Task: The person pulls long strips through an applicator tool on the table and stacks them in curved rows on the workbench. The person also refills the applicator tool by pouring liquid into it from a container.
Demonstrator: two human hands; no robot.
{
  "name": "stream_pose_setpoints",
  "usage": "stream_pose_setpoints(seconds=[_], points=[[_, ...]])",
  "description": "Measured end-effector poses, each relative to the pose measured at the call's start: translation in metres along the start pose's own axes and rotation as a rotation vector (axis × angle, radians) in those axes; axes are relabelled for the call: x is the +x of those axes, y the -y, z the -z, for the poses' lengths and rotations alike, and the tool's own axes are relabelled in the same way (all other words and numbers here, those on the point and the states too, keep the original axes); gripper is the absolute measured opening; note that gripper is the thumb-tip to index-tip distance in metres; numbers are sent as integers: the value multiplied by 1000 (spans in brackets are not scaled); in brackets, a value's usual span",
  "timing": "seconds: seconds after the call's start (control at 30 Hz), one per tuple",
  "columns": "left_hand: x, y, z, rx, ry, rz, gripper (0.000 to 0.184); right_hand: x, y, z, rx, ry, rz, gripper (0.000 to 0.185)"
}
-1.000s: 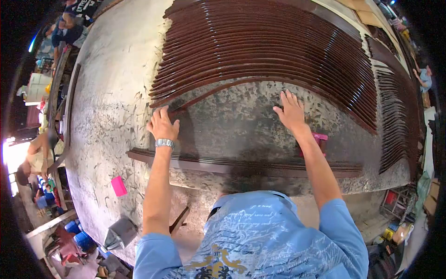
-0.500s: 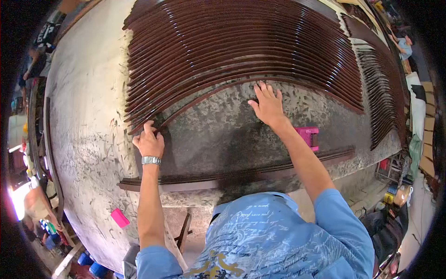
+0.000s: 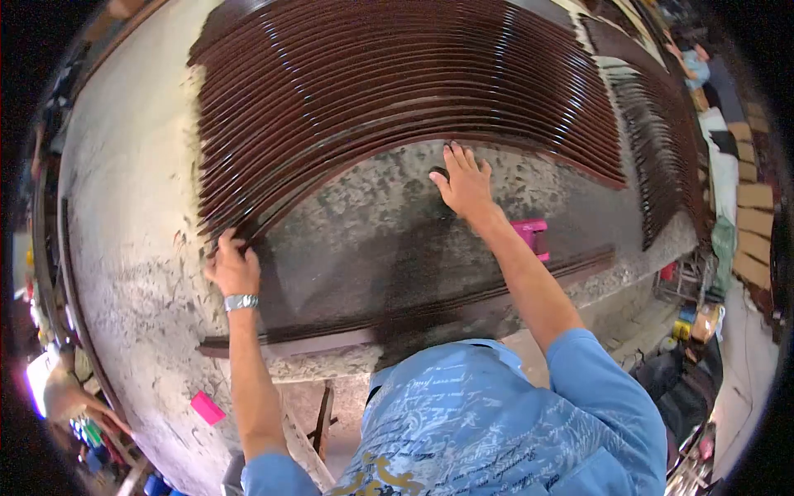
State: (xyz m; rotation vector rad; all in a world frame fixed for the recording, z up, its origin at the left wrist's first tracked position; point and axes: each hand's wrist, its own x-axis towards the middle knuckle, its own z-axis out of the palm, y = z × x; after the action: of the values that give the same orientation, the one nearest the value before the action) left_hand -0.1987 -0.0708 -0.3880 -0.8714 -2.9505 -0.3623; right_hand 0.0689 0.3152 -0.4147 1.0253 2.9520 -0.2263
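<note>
A row of thin, curved dark brown strips [image 3: 389, 74] covers the far part of the work table. The nearest strip [image 3: 364, 159] arches along the row's front edge. My left hand [image 3: 234, 266], wearing a metal watch, is at the left ends of the front strips. Its fingers are bent around a strip end, and the contact is partly hidden. At the middle of the arch is my right hand [image 3: 466, 183], palm down with fingers spread, its fingertips at the nearest strip's edge. A small dark patch shows beside its thumb; I cannot tell what it is.
Straight brown strips [image 3: 413, 317] lie along the near table edge. A pink tool-like object [image 3: 531, 238] lies by my right forearm, and a pink block [image 3: 208, 407] at the lower left. More curved strips [image 3: 662, 157] lie at the right. People are visible at both sides.
The view has shifted, moving most things leftward in the picture. On the left side the nearest strip lies a little closer to the row. Both hands remain by the front strips.
</note>
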Motion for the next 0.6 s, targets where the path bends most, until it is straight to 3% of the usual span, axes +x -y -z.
stream_pose_setpoints(seconds=[0.1,0.27,0.43,0.6], points=[[-2,6,4,0,-4,23,57,-7,-47,-7,-135,-140,-118,63],[-9,22,11,53,35,69,57,0,-106,2,-158,-28,-229,57],[-16,29,28,93,101,216,58,-22,-85,7,-235,16,-113,62],[-14,43,27,-14,67,192,59,-50,-53,-8,-255,71,-72,70]])
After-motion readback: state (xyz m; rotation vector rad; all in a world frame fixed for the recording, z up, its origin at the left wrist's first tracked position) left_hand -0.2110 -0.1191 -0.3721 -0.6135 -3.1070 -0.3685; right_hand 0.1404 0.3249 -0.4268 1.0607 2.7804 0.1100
